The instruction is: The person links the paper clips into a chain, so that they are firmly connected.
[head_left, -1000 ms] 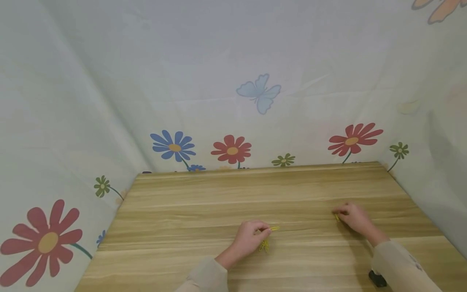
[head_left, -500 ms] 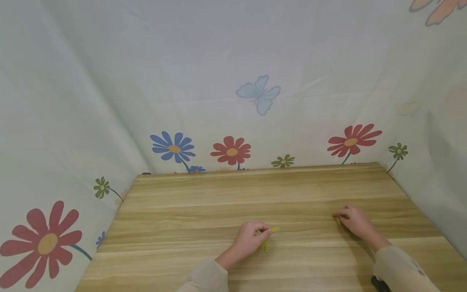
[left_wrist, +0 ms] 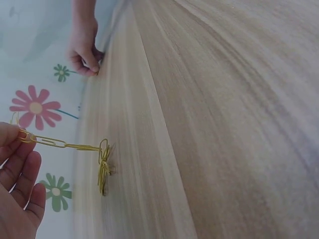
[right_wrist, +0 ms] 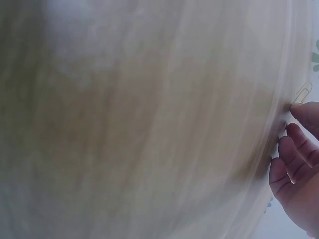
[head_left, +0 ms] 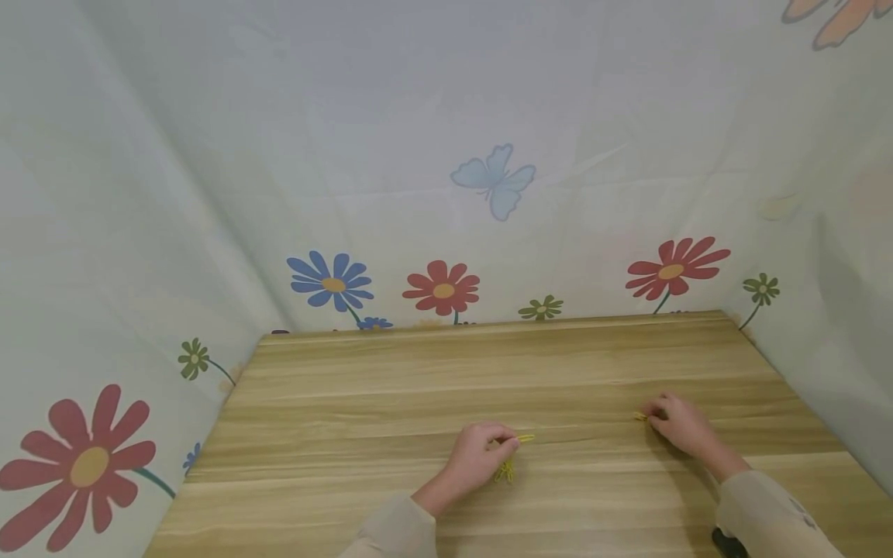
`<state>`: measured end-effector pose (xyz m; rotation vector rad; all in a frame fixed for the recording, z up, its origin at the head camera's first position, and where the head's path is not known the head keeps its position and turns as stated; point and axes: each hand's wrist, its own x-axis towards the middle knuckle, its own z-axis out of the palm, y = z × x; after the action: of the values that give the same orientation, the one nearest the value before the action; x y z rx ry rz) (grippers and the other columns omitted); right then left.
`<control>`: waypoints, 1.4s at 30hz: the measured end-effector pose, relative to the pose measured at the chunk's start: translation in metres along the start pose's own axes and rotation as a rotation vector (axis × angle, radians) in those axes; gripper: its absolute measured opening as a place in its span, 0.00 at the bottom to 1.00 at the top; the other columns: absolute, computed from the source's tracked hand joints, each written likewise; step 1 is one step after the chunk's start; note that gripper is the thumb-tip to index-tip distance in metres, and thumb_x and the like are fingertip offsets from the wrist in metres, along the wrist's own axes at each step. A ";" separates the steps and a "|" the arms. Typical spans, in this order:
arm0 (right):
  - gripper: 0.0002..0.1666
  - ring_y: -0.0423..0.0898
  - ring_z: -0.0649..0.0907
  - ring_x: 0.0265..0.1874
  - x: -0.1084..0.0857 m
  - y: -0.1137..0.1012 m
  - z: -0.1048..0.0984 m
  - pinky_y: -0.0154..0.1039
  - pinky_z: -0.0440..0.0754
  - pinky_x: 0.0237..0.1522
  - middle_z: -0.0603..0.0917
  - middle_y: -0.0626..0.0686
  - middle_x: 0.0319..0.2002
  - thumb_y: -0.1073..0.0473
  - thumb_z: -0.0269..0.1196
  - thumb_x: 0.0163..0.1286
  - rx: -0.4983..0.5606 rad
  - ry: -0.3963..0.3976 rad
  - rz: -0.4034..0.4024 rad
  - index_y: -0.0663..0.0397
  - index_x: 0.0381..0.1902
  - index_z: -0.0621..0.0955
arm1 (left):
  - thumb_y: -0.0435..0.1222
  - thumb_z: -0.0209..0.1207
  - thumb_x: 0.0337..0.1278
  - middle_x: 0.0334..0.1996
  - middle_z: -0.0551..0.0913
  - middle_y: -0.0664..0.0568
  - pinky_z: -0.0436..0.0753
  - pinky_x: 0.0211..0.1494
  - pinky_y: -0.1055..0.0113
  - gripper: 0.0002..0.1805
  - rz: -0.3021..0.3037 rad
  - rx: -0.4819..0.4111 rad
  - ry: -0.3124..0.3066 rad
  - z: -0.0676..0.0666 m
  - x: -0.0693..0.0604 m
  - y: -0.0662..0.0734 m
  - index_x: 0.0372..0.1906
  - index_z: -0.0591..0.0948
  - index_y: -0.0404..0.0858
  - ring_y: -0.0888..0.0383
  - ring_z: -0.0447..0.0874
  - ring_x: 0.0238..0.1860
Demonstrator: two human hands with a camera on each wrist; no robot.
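My left hand [head_left: 477, 457] pinches one end of a chain of yellow paper clips [left_wrist: 52, 142] between thumb and fingertips. From there the linked clips hang down to a bunched heap [left_wrist: 103, 172] on the table, and one clip sticks out past the fingertips. Farther right, my right hand [head_left: 680, 425] is low over the tabletop, with a single yellow paper clip [head_left: 639, 417] pinched at its fingertips. In the right wrist view that loose clip [right_wrist: 304, 92] juts beyond the thumb, and the other fingers are curled close to the wood.
A wood-grain table [head_left: 391, 380] lies under both hands. Behind it and at the sides hangs a pale cloth [head_left: 377, 155] printed with flowers and butterflies. A small black object [head_left: 729, 544] is partly hidden by the right sleeve [head_left: 767, 511].
At the right fingertips, the single paper clip has turned from pointing down toward me to jutting out leftward. The left hand and its chain have stayed nearly still.
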<state>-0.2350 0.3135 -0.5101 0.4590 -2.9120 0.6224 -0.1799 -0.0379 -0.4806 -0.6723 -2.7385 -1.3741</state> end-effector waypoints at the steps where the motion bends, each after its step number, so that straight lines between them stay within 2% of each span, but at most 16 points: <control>1: 0.04 0.54 0.78 0.32 0.000 0.000 0.000 0.51 0.74 0.34 0.78 0.53 0.30 0.67 0.62 0.50 0.003 0.003 0.000 0.59 0.27 0.80 | 0.43 0.54 0.56 0.30 0.83 0.58 0.75 0.39 0.73 0.13 -0.004 -0.001 0.000 0.000 0.000 0.000 0.33 0.83 0.39 0.67 0.78 0.35; 6: 0.02 0.54 0.78 0.32 0.001 -0.003 -0.001 0.50 0.74 0.34 0.79 0.55 0.30 0.66 0.62 0.52 0.033 -0.003 0.017 0.59 0.27 0.79 | 0.44 0.54 0.56 0.31 0.84 0.58 0.75 0.39 0.73 0.13 -0.001 0.004 -0.001 0.000 0.001 0.000 0.33 0.83 0.39 0.67 0.78 0.35; 13: 0.05 0.43 0.76 0.28 0.007 -0.019 -0.003 0.36 0.72 0.28 0.80 0.52 0.28 0.64 0.59 0.57 0.161 -0.076 0.048 0.62 0.30 0.79 | 0.43 0.54 0.55 0.29 0.84 0.58 0.75 0.39 0.72 0.13 -0.017 -0.004 -0.002 -0.002 0.001 0.004 0.32 0.83 0.39 0.67 0.77 0.34; 19: 0.04 0.38 0.73 0.27 0.014 -0.041 -0.005 0.31 0.70 0.25 0.79 0.50 0.27 0.64 0.57 0.60 0.247 -0.103 0.023 0.61 0.31 0.78 | 0.43 0.53 0.55 0.29 0.83 0.58 0.75 0.41 0.70 0.13 -0.026 0.004 -0.008 -0.002 0.001 0.007 0.32 0.83 0.39 0.67 0.77 0.35; 29: 0.05 0.34 0.71 0.25 0.019 -0.088 -0.016 0.30 0.70 0.24 0.77 0.48 0.26 0.63 0.56 0.62 0.313 -0.135 -0.104 0.60 0.31 0.78 | 0.43 0.53 0.56 0.29 0.83 0.57 0.74 0.39 0.72 0.13 -0.030 -0.019 -0.012 -0.001 0.002 0.005 0.32 0.82 0.38 0.68 0.77 0.33; 37: 0.04 0.32 0.70 0.23 0.021 -0.112 -0.016 0.29 0.71 0.23 0.77 0.47 0.25 0.64 0.56 0.61 0.372 -0.150 -0.230 0.58 0.29 0.77 | 0.43 0.53 0.56 0.28 0.83 0.57 0.74 0.39 0.73 0.13 -0.025 -0.022 -0.008 0.000 0.003 0.003 0.31 0.82 0.39 0.69 0.76 0.32; 42: 0.03 0.31 0.69 0.22 0.019 -0.126 -0.016 0.29 0.70 0.21 0.77 0.47 0.23 0.64 0.57 0.61 0.402 -0.162 -0.273 0.56 0.29 0.77 | 0.44 0.53 0.56 0.28 0.83 0.57 0.74 0.39 0.72 0.13 -0.031 -0.028 -0.011 0.000 0.002 0.003 0.32 0.82 0.39 0.68 0.77 0.32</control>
<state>-0.2116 0.2057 -0.4443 0.9737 -2.7854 1.1758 -0.1809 -0.0356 -0.4780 -0.6428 -2.7544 -1.4217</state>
